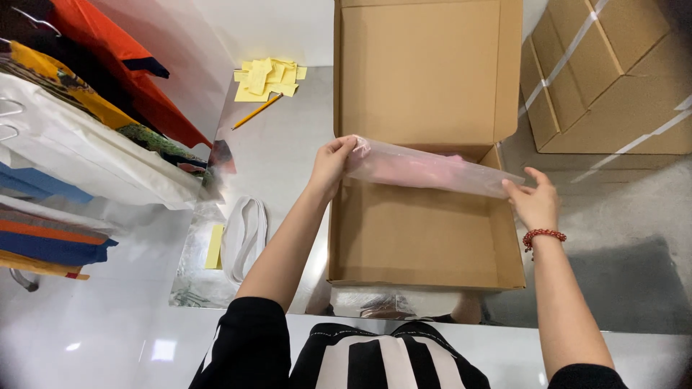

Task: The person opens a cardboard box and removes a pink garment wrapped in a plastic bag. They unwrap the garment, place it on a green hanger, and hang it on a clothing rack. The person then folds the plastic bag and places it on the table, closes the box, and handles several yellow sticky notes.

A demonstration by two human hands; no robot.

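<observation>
An open brown cardboard box (425, 245) lies on a shiny table, its lid (418, 68) standing upright at the far side. Above the box's far end I hold a clear plastic bag with something pink inside (425, 168), stretched level between both hands. My left hand (333, 162) grips the bag's left end. My right hand (535, 198), with a red bead bracelet on the wrist, pinches the right end. The box's floor below the bag is bare.
A pile of yellow paper slips (268, 78) and a pencil (256, 112) lie at the far left of the table. A white strap (245, 236) and a yellow slip (214, 247) lie left of the box. Clothes hang at left (86, 130). Taped cartons (613, 72) stand at right.
</observation>
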